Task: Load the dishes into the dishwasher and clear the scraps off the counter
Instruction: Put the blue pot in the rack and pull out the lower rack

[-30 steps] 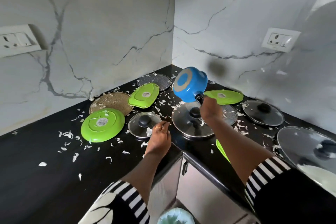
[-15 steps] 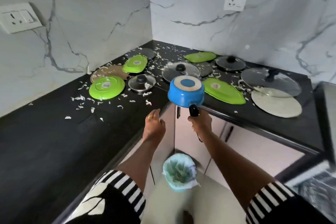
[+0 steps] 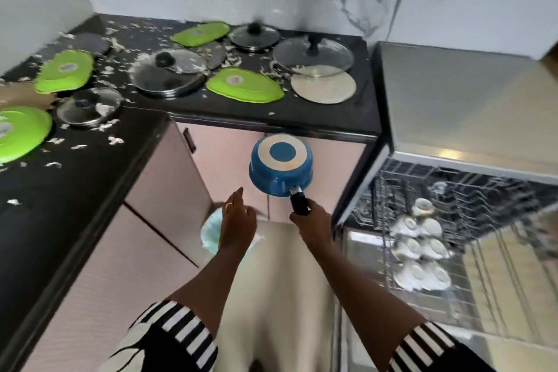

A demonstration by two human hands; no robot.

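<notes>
Grips the handle of an upside-down blue pot (image 3: 280,172) with the right hand (image 3: 314,222), between table (image 3: 317,113) and open dishwasher (image 3: 453,184). Holds nothing in the left hand (image 3: 238,217), fingers loose.

The round green plate (image 3: 21,136) on the near left of the counter (image 3: 317,118) is cut by the left edge. The left hand (image 3: 238,222) hides most of the lined bin (image 3: 210,234). The blue pan (image 3: 280,169) shows only its underside, and the fingers (image 3: 312,209) of the right hand (image 3: 315,222) cover its handle's end. At right, the dishwasher rack (image 3: 471,190) and white cups (image 3: 419,251) are blurred, and the edge crops the rack.
</notes>
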